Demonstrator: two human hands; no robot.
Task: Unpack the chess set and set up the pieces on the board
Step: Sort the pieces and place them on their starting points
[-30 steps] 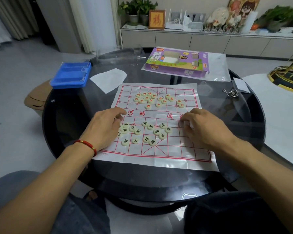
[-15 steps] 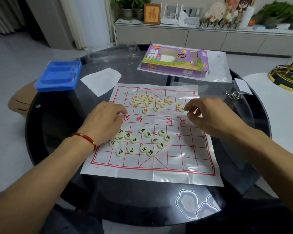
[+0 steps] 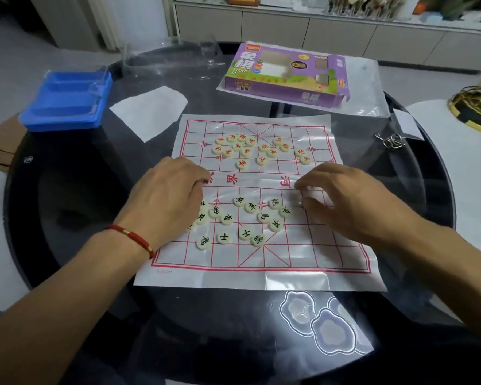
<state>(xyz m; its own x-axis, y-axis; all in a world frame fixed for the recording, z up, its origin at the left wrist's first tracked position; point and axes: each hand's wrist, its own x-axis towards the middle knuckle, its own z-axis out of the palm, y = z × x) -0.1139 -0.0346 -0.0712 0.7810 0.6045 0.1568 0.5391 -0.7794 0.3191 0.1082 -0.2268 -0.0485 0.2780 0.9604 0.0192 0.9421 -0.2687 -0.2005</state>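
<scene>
A white plastic board sheet with a red grid [image 3: 303,254] lies flat on the round dark glass table [image 3: 75,190]. Several cream discs with red characters [image 3: 240,164] are scattered on its far half. Several more with black characters [image 3: 245,233] lie loose on the near half. My left hand [image 3: 167,195], a red bracelet on its wrist, rests on the sheet's left side at the river line and covers a few black discs. My right hand [image 3: 345,201] hovers over the right side at the river, fingers loosely bent, nothing visible in them.
The purple chess box [image 3: 286,76] lies on a clear bag behind the board. A blue plastic tray [image 3: 67,101] sits at the table's far left, a white paper [image 3: 150,109] beside it. Metal rings [image 3: 390,140] lie right of the board. A clear plastic lid [image 3: 170,51] stands at the back.
My right hand reached up to the red discs, then came back to the river line. My left hand shifted slightly up along the left edge. The view moved closer.
</scene>
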